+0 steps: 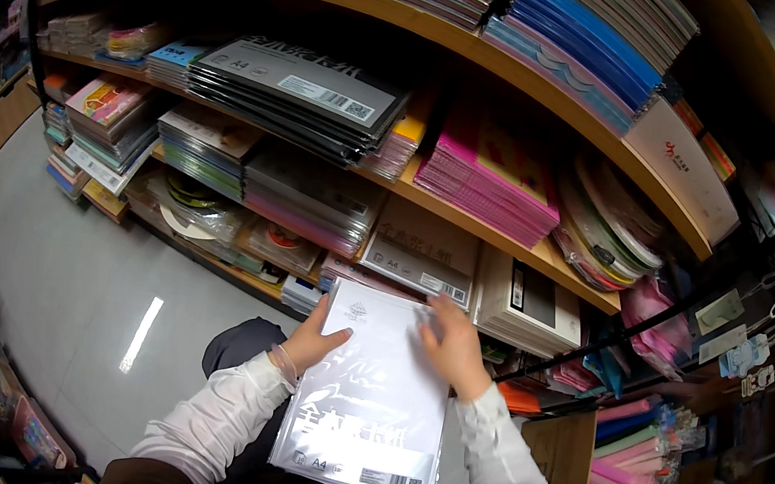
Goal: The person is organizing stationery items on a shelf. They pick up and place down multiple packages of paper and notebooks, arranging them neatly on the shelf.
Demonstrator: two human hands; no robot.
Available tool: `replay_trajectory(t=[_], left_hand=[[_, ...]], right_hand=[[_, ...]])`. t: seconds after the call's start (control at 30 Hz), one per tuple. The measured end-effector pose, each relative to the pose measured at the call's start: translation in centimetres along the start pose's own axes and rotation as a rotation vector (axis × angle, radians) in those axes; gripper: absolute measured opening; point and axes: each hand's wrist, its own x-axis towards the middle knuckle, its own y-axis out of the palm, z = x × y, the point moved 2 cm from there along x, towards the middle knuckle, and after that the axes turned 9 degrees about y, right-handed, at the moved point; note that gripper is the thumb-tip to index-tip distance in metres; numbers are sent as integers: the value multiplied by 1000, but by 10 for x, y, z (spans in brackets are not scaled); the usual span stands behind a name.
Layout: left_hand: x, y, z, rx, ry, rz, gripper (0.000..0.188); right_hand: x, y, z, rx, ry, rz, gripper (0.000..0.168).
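A stack of clear-wrapped packs of white A4 card paper (365, 389) lies tilted in front of my body, its covers bearing large characters and a barcode strip. My left hand (314, 340) grips the stack's left edge, thumb on top and fingers out of sight beneath. Over the upper right edge is my right hand (456, 346), slightly blurred, fingers apart. Whether its fingertips touch the wrapping is hard to tell. Just beyond the stack, a grey-brown A4 card pack (424, 251) rests on a low shelf, beside a pile of cream packs (528, 304).
Wooden shelves (393, 6) curve across the front, loaded with paper. Black card packs (297, 93) and pink packs (495, 175) fill the middle shelf. A cardboard box (555, 455) with wrapped rolls (626, 458) stands at right. Grey floor (82, 271) lies at left.
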Motion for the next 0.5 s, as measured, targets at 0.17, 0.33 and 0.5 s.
replay_trajectory(t=[0.17, 0.33, 0.5], left_hand=[[3, -4, 12, 62, 47, 28, 82], [6, -8, 20, 141, 70, -4, 83], [4, -3, -5, 79, 15, 25, 86]], right_hand=[[53, 35, -32, -291, 152, 18, 53], [58, 57, -51, -412, 104, 32, 47], [51, 64, -53, -459, 26, -56, 37]])
